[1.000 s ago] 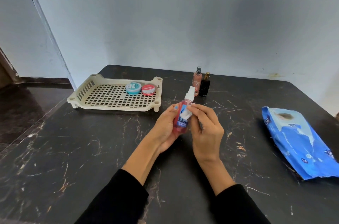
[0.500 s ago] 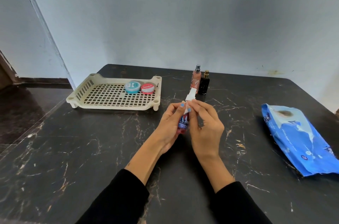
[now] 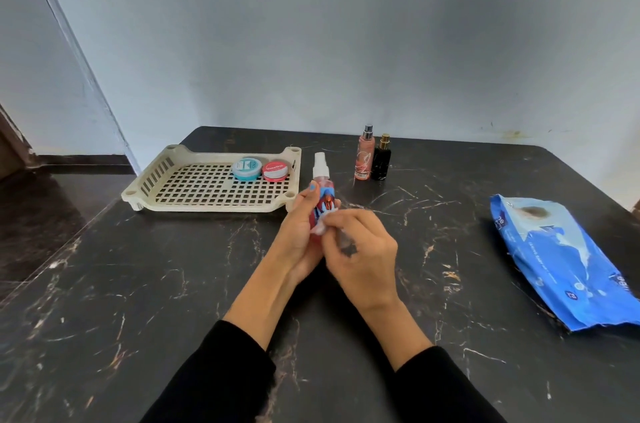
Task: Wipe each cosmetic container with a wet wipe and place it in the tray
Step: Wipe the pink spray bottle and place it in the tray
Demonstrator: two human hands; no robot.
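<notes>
My left hand (image 3: 298, 232) grips a small pink spray bottle (image 3: 322, 192) with a white nozzle and a blue label, held upright above the table. Against the bottle's lower part my right hand (image 3: 362, 251) pinches a white wet wipe (image 3: 319, 227), mostly hidden by the fingers. The cream plastic tray (image 3: 194, 196) lies at the back left with a teal jar (image 3: 246, 169) and a red Vaseline tin (image 3: 275, 171) in its far right corner. A peach spray bottle (image 3: 365, 159) and a black bottle (image 3: 382, 161) stand upright behind my hands.
A blue pack of wet wipes (image 3: 561, 260) lies on the right side of the black marble table (image 3: 138, 301). A grey wall runs along the table's back edge. The table's left edge drops to a dark floor.
The bottle has tilted upright and shifted a little left. My right hand has slid the wipe down from the nozzle to the bottle's lower part.
</notes>
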